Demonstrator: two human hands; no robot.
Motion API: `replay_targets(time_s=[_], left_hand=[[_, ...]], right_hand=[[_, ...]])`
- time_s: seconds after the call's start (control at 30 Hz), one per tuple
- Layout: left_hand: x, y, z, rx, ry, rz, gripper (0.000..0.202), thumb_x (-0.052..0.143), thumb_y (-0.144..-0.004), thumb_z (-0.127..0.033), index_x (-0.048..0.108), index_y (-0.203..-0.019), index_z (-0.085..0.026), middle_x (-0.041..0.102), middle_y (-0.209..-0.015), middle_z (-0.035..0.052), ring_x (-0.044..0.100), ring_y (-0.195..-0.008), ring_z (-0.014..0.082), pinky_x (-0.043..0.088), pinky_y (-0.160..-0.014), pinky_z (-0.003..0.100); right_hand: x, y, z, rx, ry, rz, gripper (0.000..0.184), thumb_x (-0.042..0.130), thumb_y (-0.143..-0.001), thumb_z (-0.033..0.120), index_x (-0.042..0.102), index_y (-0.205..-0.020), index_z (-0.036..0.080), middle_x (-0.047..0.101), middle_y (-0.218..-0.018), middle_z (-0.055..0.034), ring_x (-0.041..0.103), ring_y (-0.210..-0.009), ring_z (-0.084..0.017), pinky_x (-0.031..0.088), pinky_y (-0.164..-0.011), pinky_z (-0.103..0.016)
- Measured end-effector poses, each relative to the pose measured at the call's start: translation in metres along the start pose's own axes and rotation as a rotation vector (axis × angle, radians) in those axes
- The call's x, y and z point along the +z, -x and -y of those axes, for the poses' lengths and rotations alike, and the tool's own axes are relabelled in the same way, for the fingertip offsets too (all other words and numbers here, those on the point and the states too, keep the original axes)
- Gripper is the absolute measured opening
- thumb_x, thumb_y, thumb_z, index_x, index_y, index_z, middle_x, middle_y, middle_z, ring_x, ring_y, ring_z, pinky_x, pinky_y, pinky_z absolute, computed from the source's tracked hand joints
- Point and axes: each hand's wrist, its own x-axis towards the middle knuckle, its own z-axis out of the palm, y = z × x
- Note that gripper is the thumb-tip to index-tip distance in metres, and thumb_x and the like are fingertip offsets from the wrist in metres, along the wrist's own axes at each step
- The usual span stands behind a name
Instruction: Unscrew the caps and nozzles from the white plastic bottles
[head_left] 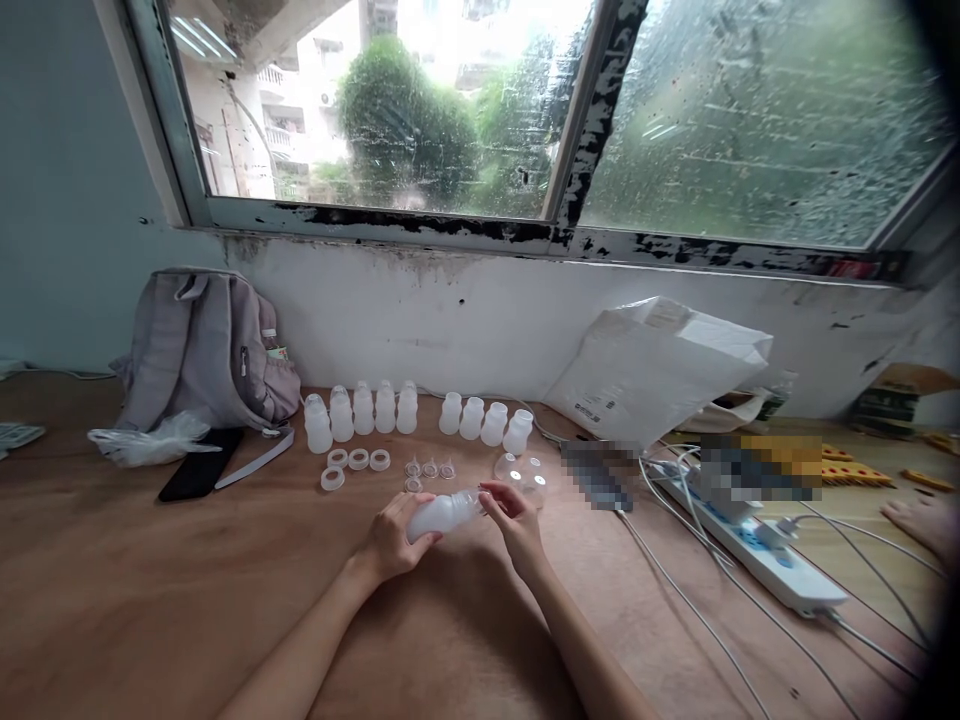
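A translucent white baby bottle [435, 517] lies tilted in my left hand [396, 532], its top pointing right. My right hand [513, 520] has its fingers closed at the bottle's clear top end. Beyond my hands stand several capped baby bottles [363, 408] in a row on the left, and several open bottles [493, 424] on the right. Several white collar rings [358, 459] lie in front of the capped bottles. Clear nipples [429, 468] sit in a small group just past my left hand. Clear dome caps [535, 484] are beside my right fingers.
A grey backpack [202, 340], a plastic bag [154, 440] and a black flat case [201, 468] are at the left. A white bag [637, 370] leans on the wall. A power strip [780, 575] with cables lies right, near another person's hand [924, 522].
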Motion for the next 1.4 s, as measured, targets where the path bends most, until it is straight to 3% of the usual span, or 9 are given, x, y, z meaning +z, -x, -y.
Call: replay_targets(time_s=[0.23, 0.4, 0.8, 0.93, 1.03, 1.17, 1.4], left_hand=[[-0.002, 0.0, 0.0, 0.035, 0.002, -0.011, 0.039, 0.058, -0.068, -0.026, 0.048, -0.106, -0.021, 0.057, -0.099, 0.0058, 0.052, -0.09, 0.0198, 0.042, -0.079, 0.031], [-0.001, 0.001, 0.005, 0.077, -0.025, -0.002, 0.039, 0.056, -0.069, -0.029, 0.048, -0.107, -0.02, 0.058, -0.098, 0.0065, 0.052, -0.089, 0.0205, 0.042, -0.079, 0.034], [-0.002, 0.001, 0.008, 0.155, -0.064, -0.016, 0.04, 0.056, -0.069, -0.027, 0.047, -0.108, -0.02, 0.058, -0.098, 0.0072, 0.054, -0.088, 0.0205, 0.044, -0.078, 0.035], [-0.003, 0.002, 0.0, 0.215, -0.002, 0.073, 0.041, 0.057, -0.068, -0.027, 0.048, -0.107, -0.02, 0.058, -0.096, 0.0067, 0.054, -0.088, 0.0198, 0.045, -0.078, 0.034], [-0.004, 0.003, -0.006, 0.25, 0.044, 0.131, 0.045, 0.059, -0.066, -0.028, 0.048, -0.108, -0.02, 0.057, -0.098, 0.0069, 0.053, -0.089, 0.0196, 0.045, -0.079, 0.034], [-0.007, 0.005, -0.007, 0.261, 0.071, 0.144, 0.046, 0.06, -0.065, -0.028, 0.048, -0.108, -0.02, 0.054, -0.099, 0.0074, 0.053, -0.09, 0.0192, 0.045, -0.079, 0.033], [-0.011, 0.005, -0.01, 0.267, 0.073, 0.154, 0.046, 0.06, -0.064, -0.028, 0.048, -0.107, -0.02, 0.055, -0.095, 0.0072, 0.054, -0.085, 0.0191, 0.047, -0.075, 0.032]], right_hand=[[0.001, 0.002, 0.003, 0.002, -0.024, 0.044, 0.019, 0.064, -0.066, 0.031, 0.061, -0.082, 0.021, 0.059, -0.08, -0.002, 0.053, -0.074, -0.017, 0.044, -0.063, -0.028], [0.0, 0.001, 0.005, 0.057, -0.016, 0.115, 0.019, 0.064, -0.067, 0.033, 0.061, -0.081, 0.019, 0.058, -0.072, -0.0008, 0.053, -0.064, -0.014, 0.044, -0.058, -0.027], [-0.001, 0.0, 0.001, 0.118, -0.05, 0.122, 0.019, 0.064, -0.066, 0.034, 0.06, -0.076, 0.018, 0.056, -0.068, -0.0005, 0.051, -0.061, -0.014, 0.042, -0.054, -0.026], [-0.001, 0.001, 0.0, 0.208, -0.11, 0.111, 0.022, 0.058, -0.069, 0.036, 0.059, -0.061, 0.015, 0.053, -0.06, -0.0006, 0.048, -0.057, -0.012, 0.037, -0.05, -0.023], [0.002, 0.005, 0.001, 0.328, -0.254, 0.197, 0.027, 0.052, -0.071, 0.038, 0.06, -0.061, 0.015, 0.056, -0.063, -0.0026, 0.049, -0.059, -0.013, 0.036, -0.053, -0.024], [0.008, 0.011, 0.005, 0.457, -0.409, 0.329, 0.031, 0.046, -0.074, 0.041, 0.06, -0.065, 0.015, 0.058, -0.067, -0.0032, 0.049, -0.059, -0.014, 0.035, -0.053, -0.024], [0.009, 0.011, -0.001, 0.534, -0.507, 0.414, 0.034, 0.046, -0.074, 0.043, 0.058, -0.062, 0.014, 0.052, -0.058, -0.0013, 0.043, -0.05, -0.01, 0.03, -0.048, -0.023]])
